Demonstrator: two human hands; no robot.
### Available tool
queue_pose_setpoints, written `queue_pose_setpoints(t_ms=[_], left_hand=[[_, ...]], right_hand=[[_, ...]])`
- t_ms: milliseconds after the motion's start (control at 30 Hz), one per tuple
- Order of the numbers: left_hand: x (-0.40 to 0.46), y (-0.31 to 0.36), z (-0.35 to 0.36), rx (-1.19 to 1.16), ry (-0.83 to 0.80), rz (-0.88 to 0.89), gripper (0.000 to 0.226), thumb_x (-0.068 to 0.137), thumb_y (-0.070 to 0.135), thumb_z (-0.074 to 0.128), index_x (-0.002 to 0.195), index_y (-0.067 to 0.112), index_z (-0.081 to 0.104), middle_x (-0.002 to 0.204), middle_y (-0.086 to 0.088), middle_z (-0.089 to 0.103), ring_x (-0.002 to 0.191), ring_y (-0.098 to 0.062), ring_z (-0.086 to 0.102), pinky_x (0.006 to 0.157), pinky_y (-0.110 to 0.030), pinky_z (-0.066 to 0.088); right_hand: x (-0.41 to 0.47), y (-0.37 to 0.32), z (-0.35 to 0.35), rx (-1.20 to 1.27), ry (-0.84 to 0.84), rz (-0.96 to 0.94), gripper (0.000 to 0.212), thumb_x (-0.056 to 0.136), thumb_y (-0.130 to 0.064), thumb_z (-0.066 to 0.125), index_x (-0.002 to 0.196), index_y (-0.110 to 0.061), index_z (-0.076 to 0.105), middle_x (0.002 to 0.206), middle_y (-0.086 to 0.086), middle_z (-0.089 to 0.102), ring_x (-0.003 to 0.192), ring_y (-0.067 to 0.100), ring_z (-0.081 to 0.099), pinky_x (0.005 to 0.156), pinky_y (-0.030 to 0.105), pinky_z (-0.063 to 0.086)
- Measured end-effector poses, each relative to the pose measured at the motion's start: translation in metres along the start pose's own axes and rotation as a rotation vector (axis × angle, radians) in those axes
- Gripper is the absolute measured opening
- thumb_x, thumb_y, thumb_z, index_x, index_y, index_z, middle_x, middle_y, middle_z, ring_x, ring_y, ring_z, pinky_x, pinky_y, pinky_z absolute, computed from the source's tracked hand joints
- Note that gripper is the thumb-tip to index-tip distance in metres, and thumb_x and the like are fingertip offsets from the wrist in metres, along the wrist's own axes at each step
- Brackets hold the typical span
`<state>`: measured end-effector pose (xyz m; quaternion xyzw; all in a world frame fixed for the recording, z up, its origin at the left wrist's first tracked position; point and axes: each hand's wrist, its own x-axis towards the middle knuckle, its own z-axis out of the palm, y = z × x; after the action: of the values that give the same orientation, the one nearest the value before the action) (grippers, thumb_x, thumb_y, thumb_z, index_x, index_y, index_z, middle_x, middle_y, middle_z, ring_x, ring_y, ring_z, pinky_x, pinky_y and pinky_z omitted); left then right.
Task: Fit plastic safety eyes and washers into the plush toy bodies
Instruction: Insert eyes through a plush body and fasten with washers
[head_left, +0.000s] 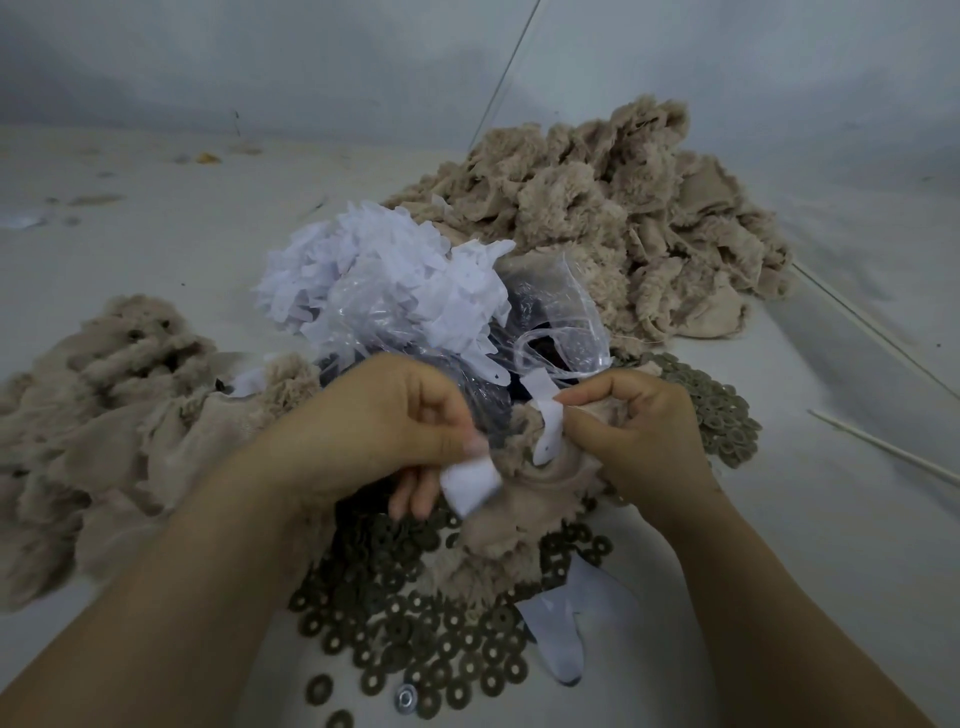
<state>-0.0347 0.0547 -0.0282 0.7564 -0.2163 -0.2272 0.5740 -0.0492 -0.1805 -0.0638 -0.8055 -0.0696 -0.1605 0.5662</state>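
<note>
- Just above the spread of dark washers (431, 639) on the pale work surface (810, 545), both hands work on one beige plush body (524, 493).
- Left hand (374, 426) pinches a white paper strip (470, 480) between thumb and forefinger, fingers curled; the strip's other end lies over the plush near the right hand.
- Right hand (639, 415) grips a bunched fold of the plush, thumb and forefinger pressed together on the fabric beside the strip.
- Step in hand, as I judge it: lining up the punched paper piece on the fabric before an eye goes through; no eye is visible in either hand.
- Next move calls for holding the fabric taut, picking an eye from the clear plastic bag (550, 317), then a washer.
- Unworked plush bodies are heaped far right (623, 208); another pile lies left (104, 405); loose white paper pieces (374, 270) sit between.
</note>
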Motion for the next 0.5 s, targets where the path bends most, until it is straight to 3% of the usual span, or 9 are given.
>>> queue_pose_setpoints(t_ms=[67, 133, 167, 233, 300, 333, 400, 500], left_hand=[[-0.008, 0.007, 0.004, -0.028, -0.37, -0.052, 0.016, 0.086, 0.016, 0.075, 0.092, 0.002, 0.075, 0.074, -0.019, 0.073, 0.053, -0.021, 0.069, 0.047, -0.025, 0.055], [-0.009, 0.009, 0.014, 0.081, -0.463, -0.069, 0.017, 0.089, 0.02, 0.071, 0.096, 0.005, 0.076, 0.076, -0.012, 0.075, 0.057, -0.021, 0.071, 0.052, -0.028, 0.058], [-0.007, 0.008, 0.02, 0.134, -0.376, -0.061, 0.014, 0.091, 0.021, 0.07, 0.09, 0.009, 0.077, 0.071, -0.009, 0.075, 0.052, -0.021, 0.069, 0.049, -0.027, 0.056], [0.004, 0.0, 0.031, 0.205, -0.029, -0.05, 0.022, 0.092, 0.024, 0.069, 0.073, 0.013, 0.073, 0.059, -0.01, 0.069, 0.039, -0.022, 0.058, 0.037, -0.022, 0.044], [0.019, -0.011, 0.037, 0.11, 0.37, -0.082, 0.03, 0.092, 0.029, 0.068, 0.069, 0.01, 0.065, 0.05, -0.015, 0.061, 0.031, -0.024, 0.046, 0.032, -0.019, 0.031], [0.026, -0.014, 0.038, 0.023, 0.487, -0.106, 0.031, 0.093, 0.03, 0.067, 0.072, 0.008, 0.063, 0.046, -0.015, 0.059, 0.029, -0.023, 0.042, 0.032, -0.018, 0.028], [0.036, -0.015, 0.038, -0.139, 0.532, -0.13, 0.029, 0.093, 0.031, 0.067, 0.08, 0.005, 0.065, 0.052, -0.023, 0.059, 0.031, -0.023, 0.038, 0.033, -0.019, 0.026], [0.045, -0.014, 0.037, -0.291, 0.453, -0.156, 0.021, 0.092, 0.026, 0.068, 0.082, 0.009, 0.071, 0.06, -0.025, 0.055, 0.04, -0.024, 0.037, 0.035, -0.018, 0.024]], right_hand=[[0.0, 0.0, 0.001, -0.004, -0.004, -0.004, 0.03, 0.08, 0.005, 0.075, 0.071, -0.024, 0.074, 0.064, -0.021, 0.068, 0.055, -0.005, 0.059, 0.05, 0.008, 0.042], [0.0, -0.001, 0.002, 0.001, -0.013, -0.015, 0.03, 0.079, 0.006, 0.076, 0.071, -0.023, 0.074, 0.067, -0.019, 0.07, 0.059, -0.003, 0.061, 0.054, 0.009, 0.045], [-0.001, -0.001, 0.003, 0.003, -0.024, -0.022, 0.03, 0.079, 0.007, 0.075, 0.072, -0.023, 0.074, 0.066, -0.018, 0.069, 0.059, -0.003, 0.06, 0.054, 0.009, 0.045], [-0.002, -0.002, 0.003, 0.005, -0.046, -0.036, 0.031, 0.079, 0.008, 0.073, 0.073, -0.022, 0.074, 0.065, -0.016, 0.068, 0.056, -0.001, 0.058, 0.051, 0.01, 0.043], [-0.003, -0.001, 0.003, 0.017, -0.058, -0.053, 0.028, 0.079, 0.009, 0.073, 0.075, -0.019, 0.075, 0.071, -0.008, 0.072, 0.06, 0.003, 0.061, 0.053, 0.017, 0.05], [-0.003, 0.0, 0.003, 0.025, -0.064, -0.063, 0.027, 0.079, 0.01, 0.073, 0.076, -0.017, 0.076, 0.076, -0.005, 0.074, 0.066, 0.008, 0.066, 0.058, 0.02, 0.054], [-0.004, 0.0, 0.004, 0.033, -0.085, -0.08, 0.026, 0.079, 0.012, 0.073, 0.077, -0.013, 0.076, 0.083, -0.001, 0.076, 0.075, 0.013, 0.07, 0.065, 0.025, 0.058], [-0.004, 0.001, 0.003, 0.033, -0.133, -0.115, 0.027, 0.077, 0.014, 0.074, 0.078, -0.013, 0.075, 0.083, -0.007, 0.075, 0.078, 0.005, 0.07, 0.068, 0.017, 0.053]])
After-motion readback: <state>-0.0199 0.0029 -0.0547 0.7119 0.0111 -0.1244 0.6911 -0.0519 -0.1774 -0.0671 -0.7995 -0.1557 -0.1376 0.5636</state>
